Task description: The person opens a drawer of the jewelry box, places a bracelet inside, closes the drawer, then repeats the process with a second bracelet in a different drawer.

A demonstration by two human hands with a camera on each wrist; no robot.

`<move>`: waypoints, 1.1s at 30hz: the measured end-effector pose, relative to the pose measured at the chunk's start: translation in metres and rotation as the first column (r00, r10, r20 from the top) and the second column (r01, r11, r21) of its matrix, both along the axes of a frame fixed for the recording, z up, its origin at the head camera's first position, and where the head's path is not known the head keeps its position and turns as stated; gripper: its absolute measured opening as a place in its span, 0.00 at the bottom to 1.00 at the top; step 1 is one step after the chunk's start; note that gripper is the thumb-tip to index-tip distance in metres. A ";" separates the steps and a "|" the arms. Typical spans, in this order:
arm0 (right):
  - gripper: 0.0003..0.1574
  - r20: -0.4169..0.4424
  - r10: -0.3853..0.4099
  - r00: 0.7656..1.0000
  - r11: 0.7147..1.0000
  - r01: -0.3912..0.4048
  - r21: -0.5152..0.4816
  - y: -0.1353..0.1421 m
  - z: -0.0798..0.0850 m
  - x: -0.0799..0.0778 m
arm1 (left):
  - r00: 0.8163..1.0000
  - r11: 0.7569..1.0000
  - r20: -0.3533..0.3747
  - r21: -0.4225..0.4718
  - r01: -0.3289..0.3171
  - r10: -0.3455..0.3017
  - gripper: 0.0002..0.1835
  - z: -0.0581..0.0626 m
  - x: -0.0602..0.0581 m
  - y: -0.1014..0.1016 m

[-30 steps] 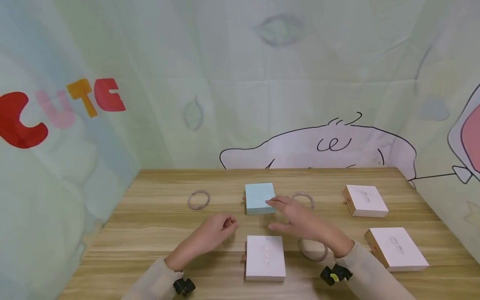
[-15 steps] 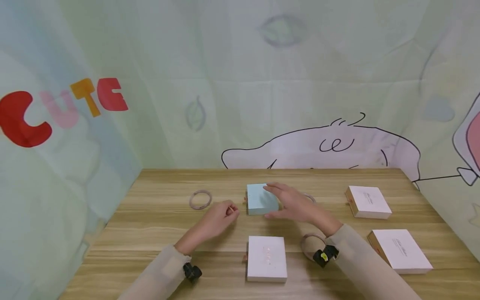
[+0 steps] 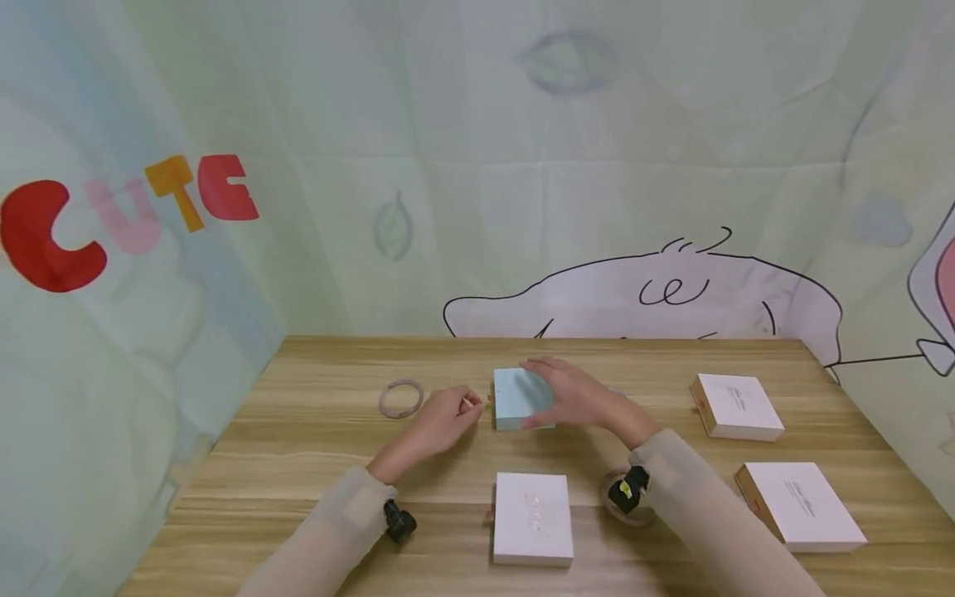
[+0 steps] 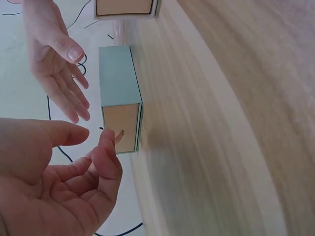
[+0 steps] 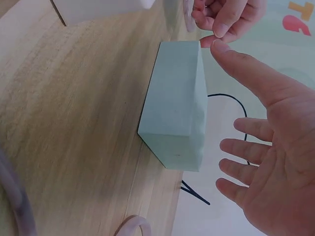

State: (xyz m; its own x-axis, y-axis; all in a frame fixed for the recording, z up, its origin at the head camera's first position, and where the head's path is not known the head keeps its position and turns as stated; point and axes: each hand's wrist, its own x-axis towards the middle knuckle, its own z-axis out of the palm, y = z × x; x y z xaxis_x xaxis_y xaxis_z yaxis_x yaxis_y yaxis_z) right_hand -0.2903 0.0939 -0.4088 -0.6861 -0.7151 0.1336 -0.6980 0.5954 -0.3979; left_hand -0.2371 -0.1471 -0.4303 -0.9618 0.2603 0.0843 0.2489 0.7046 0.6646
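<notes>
A light blue drawer box (image 3: 511, 404) lies flat near the middle of the table. My right hand (image 3: 580, 398) hovers over its right side, fingers spread; the right wrist view shows the thumb and fingers apart from the box (image 5: 170, 93). Off the box's left end is my left hand (image 3: 448, 419), its fingers curled and the thumb held away from the index finger. In the left wrist view, the index fingertip is by a small ribbon tab (image 4: 119, 136) on the tan drawer front (image 4: 120, 120); whether they touch, I cannot tell. Nothing is gripped in either hand.
A white box (image 3: 533, 518) lies in front of the blue one, with two more white boxes (image 3: 737, 405) at the right. One bangle (image 3: 400, 399) lies left, another (image 3: 630, 507) under my right wrist. A third is mostly hidden behind the right hand. A printed curtain (image 3: 358, 166) hangs behind.
My right hand has moved away from me and left, over the blue box. My left hand has moved forward and right, up to the box's left end. The boxes stay in place.
</notes>
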 end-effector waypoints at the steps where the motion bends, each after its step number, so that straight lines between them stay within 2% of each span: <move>1: 0.60 0.006 0.001 1.000 1.000 -0.001 0.005 -0.001 -0.001 -0.001 | 1.000 1.000 0.005 0.001 -0.001 0.001 0.08 -0.001 -0.001 0.001; 15: 0.62 0.085 -0.045 0.995 0.998 0.041 0.052 -0.009 -0.010 -0.011 | 0.998 0.999 0.053 0.046 0.018 -0.020 0.10 -0.006 -0.020 0.008; 23: 0.62 0.144 -0.097 0.985 0.994 0.088 0.069 -0.009 -0.018 -0.014 | 0.998 0.999 0.058 0.037 0.031 -0.033 0.09 -0.009 -0.024 0.011; 33: 0.61 0.132 -0.083 0.988 0.995 0.075 0.066 -0.012 -0.016 -0.013 | 0.997 0.999 0.081 0.039 0.012 -0.015 0.11 -0.013 -0.029 0.016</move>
State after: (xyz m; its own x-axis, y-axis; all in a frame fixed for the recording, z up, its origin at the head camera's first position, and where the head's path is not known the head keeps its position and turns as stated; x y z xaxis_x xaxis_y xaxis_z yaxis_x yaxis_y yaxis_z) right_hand -0.3037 0.0823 -0.4250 -0.7497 -0.6617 -0.0054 -0.5904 0.6725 -0.4463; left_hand -0.2665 -0.1315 -0.4434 -0.9624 0.2710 0.0164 0.2022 0.6754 0.7092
